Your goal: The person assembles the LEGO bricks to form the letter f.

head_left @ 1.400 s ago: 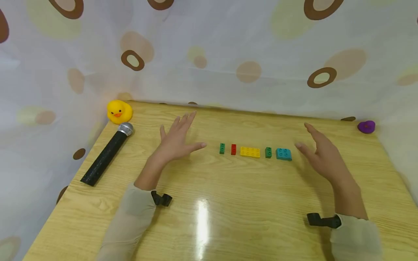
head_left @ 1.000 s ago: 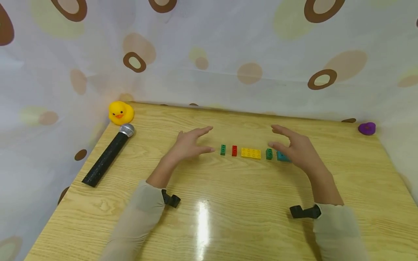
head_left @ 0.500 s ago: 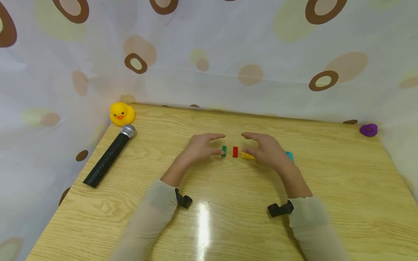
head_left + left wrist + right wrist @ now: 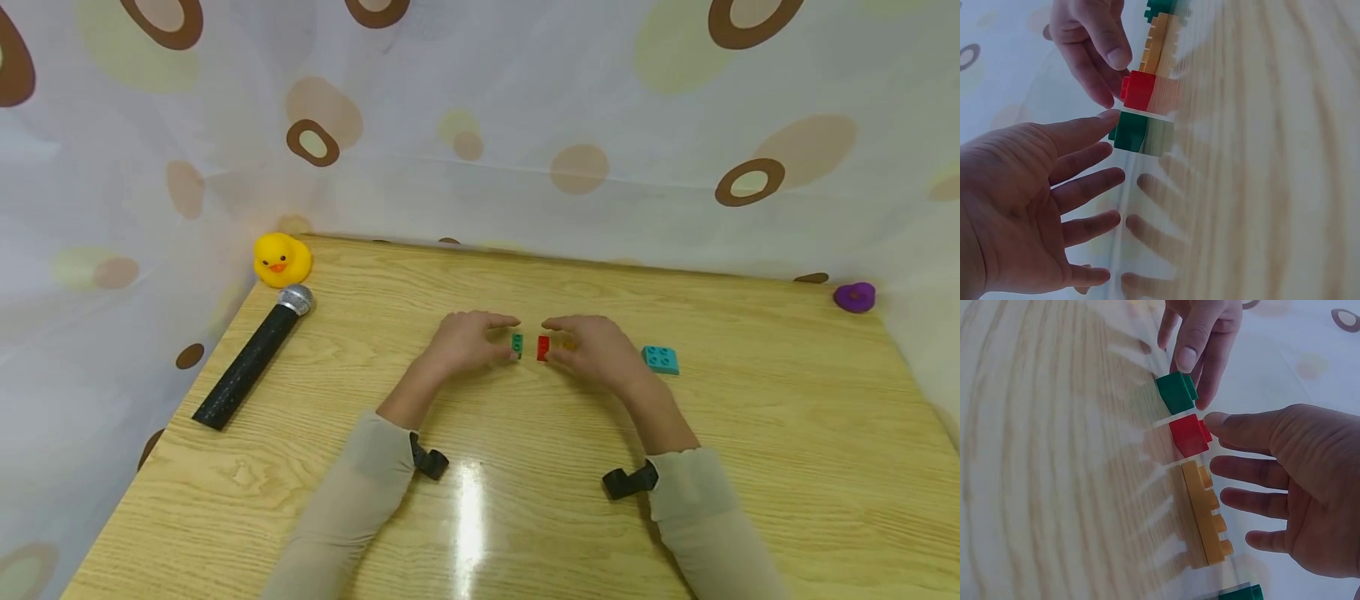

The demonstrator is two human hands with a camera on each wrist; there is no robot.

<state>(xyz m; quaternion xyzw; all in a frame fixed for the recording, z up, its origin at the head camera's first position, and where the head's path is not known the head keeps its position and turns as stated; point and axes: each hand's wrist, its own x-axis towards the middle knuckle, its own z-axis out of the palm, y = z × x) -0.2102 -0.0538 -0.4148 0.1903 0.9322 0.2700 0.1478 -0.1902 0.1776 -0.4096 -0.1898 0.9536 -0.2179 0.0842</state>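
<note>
A small green toy brick (image 4: 517,342) and a red one (image 4: 542,344) sit side by side on the table. My left hand (image 4: 459,343) is at the green brick, thumb tip at its near end and the other fingers spread, as the left wrist view shows. Beside the red brick is my right hand (image 4: 597,352), its thumb (image 4: 1235,427) right at the studs and its fingers extended. Under the right hand, mostly hidden in the head view, lies a long yellow brick (image 4: 1200,512). A second green brick (image 4: 1242,594) shows past it.
To the right of the hands lies a teal brick (image 4: 660,360). A black microphone (image 4: 251,362) and a yellow rubber duck (image 4: 282,260) are at the left. At the far right corner is a small purple toy (image 4: 854,297). A spotted curtain (image 4: 525,125) hangs behind the wooden table (image 4: 540,517).
Both hands have come inward over the row of bricks, the right hand travelling farther, leftward past the teal and second green bricks. The bricks keep their places.
</note>
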